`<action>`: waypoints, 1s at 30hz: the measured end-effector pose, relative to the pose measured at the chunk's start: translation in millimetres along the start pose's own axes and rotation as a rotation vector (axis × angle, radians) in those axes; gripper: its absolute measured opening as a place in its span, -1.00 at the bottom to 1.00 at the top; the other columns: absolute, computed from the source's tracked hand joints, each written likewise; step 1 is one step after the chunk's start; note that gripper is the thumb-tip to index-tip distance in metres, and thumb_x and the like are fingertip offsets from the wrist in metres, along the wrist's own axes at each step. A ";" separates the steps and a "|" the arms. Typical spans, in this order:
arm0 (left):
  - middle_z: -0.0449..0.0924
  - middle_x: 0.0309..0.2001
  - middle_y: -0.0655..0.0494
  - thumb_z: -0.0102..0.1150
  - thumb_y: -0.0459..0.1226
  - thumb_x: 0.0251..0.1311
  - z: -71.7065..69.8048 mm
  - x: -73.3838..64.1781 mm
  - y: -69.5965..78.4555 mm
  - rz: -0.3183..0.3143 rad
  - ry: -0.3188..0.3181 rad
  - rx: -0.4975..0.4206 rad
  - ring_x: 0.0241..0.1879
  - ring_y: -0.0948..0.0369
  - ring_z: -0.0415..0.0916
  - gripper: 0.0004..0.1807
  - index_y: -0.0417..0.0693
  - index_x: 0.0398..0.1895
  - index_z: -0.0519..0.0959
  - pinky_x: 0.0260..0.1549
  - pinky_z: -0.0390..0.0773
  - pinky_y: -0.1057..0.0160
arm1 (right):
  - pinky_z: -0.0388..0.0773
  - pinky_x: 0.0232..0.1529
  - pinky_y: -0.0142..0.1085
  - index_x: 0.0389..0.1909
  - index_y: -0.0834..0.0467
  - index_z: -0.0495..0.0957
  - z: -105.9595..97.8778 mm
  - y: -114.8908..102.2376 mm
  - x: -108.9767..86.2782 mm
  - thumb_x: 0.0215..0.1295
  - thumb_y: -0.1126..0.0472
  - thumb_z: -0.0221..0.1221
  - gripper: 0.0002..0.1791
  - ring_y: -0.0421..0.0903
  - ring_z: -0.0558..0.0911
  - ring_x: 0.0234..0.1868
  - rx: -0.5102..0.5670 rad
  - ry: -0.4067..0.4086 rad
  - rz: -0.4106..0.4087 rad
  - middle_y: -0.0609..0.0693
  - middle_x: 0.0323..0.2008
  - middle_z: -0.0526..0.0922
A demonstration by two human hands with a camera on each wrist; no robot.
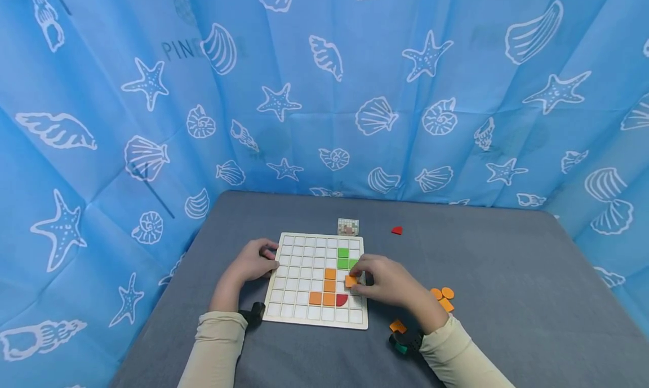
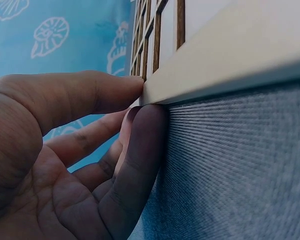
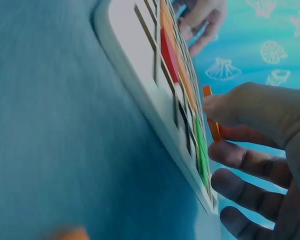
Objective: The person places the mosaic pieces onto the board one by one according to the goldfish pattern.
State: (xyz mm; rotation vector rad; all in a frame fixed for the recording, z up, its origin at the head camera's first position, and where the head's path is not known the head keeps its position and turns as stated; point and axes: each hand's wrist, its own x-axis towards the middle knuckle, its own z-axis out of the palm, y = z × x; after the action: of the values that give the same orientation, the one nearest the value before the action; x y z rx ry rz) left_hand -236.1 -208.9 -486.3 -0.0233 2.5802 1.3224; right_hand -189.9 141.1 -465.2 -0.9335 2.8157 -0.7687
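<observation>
A white gridded board (image 1: 304, 270) lies on the table. At its left edge my left hand (image 1: 252, 259) pinches the rim between thumb and fingers, seen close in the left wrist view. My right hand (image 1: 387, 281) holds an orange square tile (image 3: 213, 125) between thumb and index finger, just above the right part of the board. Several orange square tiles (image 1: 329, 286) sit in cells left of that hand. Beside them is a red quarter-circle tile (image 1: 342, 300). Green square tiles (image 1: 343, 253) occupy cells higher up, one partly covered by the right hand.
Behind the board lies a small printed card (image 1: 348, 227), with a red piece (image 1: 397, 230) to its right. Loose orange pieces (image 1: 446, 304), round and square, lie right of the right forearm. Another orange piece (image 1: 398, 326) is by the right wrist. A blue curtain (image 1: 324, 95) hangs behind the table.
</observation>
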 end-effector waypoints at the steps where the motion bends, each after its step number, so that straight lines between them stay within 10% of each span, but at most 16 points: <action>1: 0.59 -0.19 -0.09 0.35 -0.42 0.27 0.0 0.1 -0.1 -0.001 0.002 0.005 -0.35 0.12 0.58 -0.50 -0.24 0.29 0.58 -0.41 0.69 0.19 | 0.52 -0.29 -0.37 -0.08 0.03 0.79 2.2 -2.1 2.5 0.31 0.06 0.46 -0.78 -0.19 0.59 -0.26 -0.006 -0.002 -0.011 -0.15 -0.15 0.72; 30: 0.59 -0.18 -0.10 0.36 -0.42 0.25 0.8 0.9 -0.8 -0.003 0.005 -0.008 -0.35 0.11 0.59 -0.49 -0.23 0.29 0.58 -0.40 0.71 0.18 | 0.39 -0.41 -0.39 -0.17 -0.01 0.79 38.3 -45.1 42.2 0.31 0.03 0.45 -0.83 -0.29 0.43 -0.41 -0.113 0.006 -0.070 -0.16 -0.30 0.64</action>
State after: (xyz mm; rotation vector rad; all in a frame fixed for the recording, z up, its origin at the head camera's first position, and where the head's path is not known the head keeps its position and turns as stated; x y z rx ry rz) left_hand -236.7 -208.6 -487.6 -0.0322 2.5780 1.3328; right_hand -191.3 68.8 -473.3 -1.0526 2.8720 -0.6254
